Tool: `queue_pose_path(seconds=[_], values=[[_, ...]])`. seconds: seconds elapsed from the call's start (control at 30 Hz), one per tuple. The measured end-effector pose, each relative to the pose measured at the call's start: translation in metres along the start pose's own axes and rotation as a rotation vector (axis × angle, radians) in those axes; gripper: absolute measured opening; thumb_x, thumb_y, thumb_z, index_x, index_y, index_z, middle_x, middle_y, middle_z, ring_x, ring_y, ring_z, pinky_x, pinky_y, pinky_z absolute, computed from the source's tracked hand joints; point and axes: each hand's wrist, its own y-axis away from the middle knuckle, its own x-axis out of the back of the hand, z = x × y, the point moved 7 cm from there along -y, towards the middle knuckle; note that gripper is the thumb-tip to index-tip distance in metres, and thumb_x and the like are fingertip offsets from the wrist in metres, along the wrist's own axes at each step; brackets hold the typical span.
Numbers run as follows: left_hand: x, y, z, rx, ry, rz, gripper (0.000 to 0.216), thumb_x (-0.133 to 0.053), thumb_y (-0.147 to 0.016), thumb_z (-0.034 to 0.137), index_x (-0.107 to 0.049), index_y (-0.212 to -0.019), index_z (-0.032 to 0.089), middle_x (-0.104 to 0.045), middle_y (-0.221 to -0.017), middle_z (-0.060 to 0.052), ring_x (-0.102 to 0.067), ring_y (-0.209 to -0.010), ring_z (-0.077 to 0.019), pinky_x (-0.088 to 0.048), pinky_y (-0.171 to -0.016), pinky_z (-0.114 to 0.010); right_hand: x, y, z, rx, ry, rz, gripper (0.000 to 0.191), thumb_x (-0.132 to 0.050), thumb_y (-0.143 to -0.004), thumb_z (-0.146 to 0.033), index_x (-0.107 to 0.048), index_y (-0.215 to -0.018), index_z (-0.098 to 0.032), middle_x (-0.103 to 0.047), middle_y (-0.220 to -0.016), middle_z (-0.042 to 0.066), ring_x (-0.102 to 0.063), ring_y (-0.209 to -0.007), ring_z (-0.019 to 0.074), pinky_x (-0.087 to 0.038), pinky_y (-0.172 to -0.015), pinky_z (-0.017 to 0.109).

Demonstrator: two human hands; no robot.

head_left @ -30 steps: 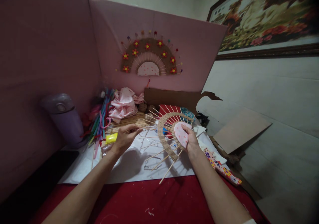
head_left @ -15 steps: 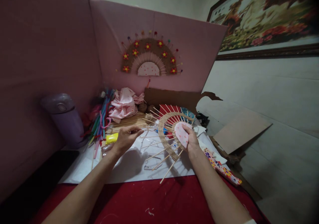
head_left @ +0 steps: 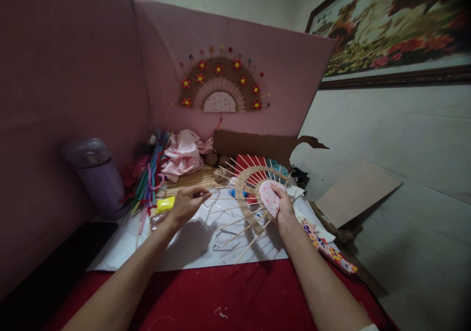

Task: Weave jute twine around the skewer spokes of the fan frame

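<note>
My right hand [head_left: 283, 206] grips a half-round fan by its white, pink-dotted centre piece [head_left: 270, 199], thumb laid on top. Thin wooden sticks radiate from that centre, and a band of woven jute twine [head_left: 243, 201] curves across them. The fan is held tilted above the table, its lower left sticks pointing toward me. My left hand [head_left: 189, 203] is to the left of the fan, thumb and forefinger pinched together on what looks like a thin strand of twine [head_left: 216, 193]. Its fingertips are close to the end of one stick.
A finished fan with red flowers [head_left: 218, 69] hangs on the pink panel. Behind my hands lie pink cloth [head_left: 184, 152], twine balls [head_left: 221, 175], loose sticks [head_left: 184, 186] and pipe cleaners [head_left: 154, 159]. A purple bottle [head_left: 97, 184] stands left; a flowered strip [head_left: 327, 247] lies right.
The fan has turned slightly and shifted a little to the right in my right hand. My left hand stays pinched in nearly the same place.
</note>
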Motion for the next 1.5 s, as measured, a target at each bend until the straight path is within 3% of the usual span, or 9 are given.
queue_pose_path(seconds=[0.3,0.47,0.6,0.8,1.0,1.17,1.33,1.4,1.5], values=[[-0.008,0.001,-0.003,0.037,-0.205,-0.145,0.014,-0.061,-0.07,0.029,-0.071,-0.074,0.019,-0.066,-0.064,-0.002,-0.054,-0.058,-0.0135,-0.038,-0.054,-0.024,0.001,0.0,-0.001,0.027,0.021,0.007,0.012,-0.056,-0.072,-0.013,-0.059,-0.083,-0.01,-0.067,-0.057,0.005,-0.064,-0.049,0.0173,-0.057,-0.052,0.028],[-0.007,0.0,0.011,-0.096,-0.29,-0.14,0.009,-0.064,-0.069,0.027,-0.071,-0.073,0.022,-0.068,-0.073,-0.003,-0.051,-0.073,-0.0176,-0.039,-0.067,-0.03,0.0,0.003,-0.003,0.042,0.008,0.039,0.009,-0.054,-0.072,-0.01,-0.058,-0.08,-0.011,-0.067,-0.057,0.005,-0.063,-0.046,0.0171,-0.056,-0.049,0.028],[-0.009,0.001,0.019,-0.165,-0.304,-0.132,0.011,-0.065,-0.069,0.026,-0.071,-0.077,0.022,-0.067,-0.081,-0.003,-0.049,-0.082,-0.0197,-0.038,-0.075,-0.034,-0.001,0.006,-0.003,0.044,0.005,0.037,0.008,-0.053,-0.072,-0.009,-0.057,-0.079,-0.012,-0.067,-0.057,0.005,-0.063,-0.047,0.017,-0.056,-0.048,0.027],[-0.013,0.004,0.025,-0.186,-0.299,-0.143,0.009,-0.065,-0.07,0.026,-0.07,-0.076,0.021,-0.067,-0.081,-0.004,-0.05,-0.082,-0.02,-0.039,-0.074,-0.034,0.0,0.002,0.0,0.022,0.013,-0.013,0.01,-0.058,-0.071,-0.015,-0.058,-0.081,-0.012,-0.067,-0.056,0.004,-0.065,-0.05,0.0183,-0.057,-0.05,0.028],[-0.015,0.004,0.023,-0.119,-0.107,-0.143,0.017,-0.064,-0.07,0.025,-0.069,-0.085,0.019,-0.067,-0.088,-0.006,-0.057,-0.085,-0.0191,-0.042,-0.079,-0.034,-0.002,0.001,0.001,0.034,0.017,-0.043,0.006,-0.057,-0.072,-0.015,-0.058,-0.077,-0.012,-0.067,-0.057,0.005,-0.063,-0.046,0.0168,-0.056,-0.048,0.027],[-0.028,0.01,0.013,0.081,0.073,-0.257,0.018,-0.064,-0.07,0.028,-0.07,-0.082,0.016,-0.068,-0.073,-0.006,-0.06,-0.065,-0.0153,-0.046,-0.06,-0.026,0.002,0.0,0.001,0.042,0.013,0.008,0.007,-0.057,-0.07,-0.011,-0.058,-0.077,-0.013,-0.067,-0.057,0.004,-0.063,-0.046,0.0168,-0.056,-0.049,0.028],[-0.042,0.016,0.009,0.132,0.122,-0.392,0.017,-0.06,-0.072,0.03,-0.069,-0.072,0.015,-0.057,-0.048,0.0,-0.048,-0.043,-0.0086,-0.036,-0.043,-0.019,0.003,0.0,0.003,0.026,-0.015,0.039,0.009,-0.056,-0.07,-0.01,-0.059,-0.079,-0.012,-0.068,-0.058,0.004,-0.064,-0.049,0.0173,-0.056,-0.054,0.029],[-0.038,0.014,0.009,0.098,0.111,-0.353,0.018,-0.059,-0.073,0.029,-0.067,-0.069,0.014,-0.057,-0.051,0.0,-0.047,-0.045,-0.0084,-0.036,-0.045,-0.019,0.003,0.001,0.003,0.016,-0.012,0.048,0.01,-0.054,-0.072,-0.01,-0.058,-0.081,-0.012,-0.068,-0.058,0.005,-0.064,-0.05,0.0171,-0.056,-0.055,0.03],[-0.023,0.008,0.014,0.007,0.06,-0.169,0.015,-0.06,-0.073,0.028,-0.063,-0.069,0.014,-0.057,-0.058,0.0,-0.048,-0.054,-0.0094,-0.038,-0.051,-0.021,0.001,0.001,0.005,0.001,0.011,0.041,0.011,-0.053,-0.072,-0.01,-0.058,-0.082,-0.012,-0.067,-0.057,0.005,-0.064,-0.048,0.0167,-0.056,-0.052,0.028]])
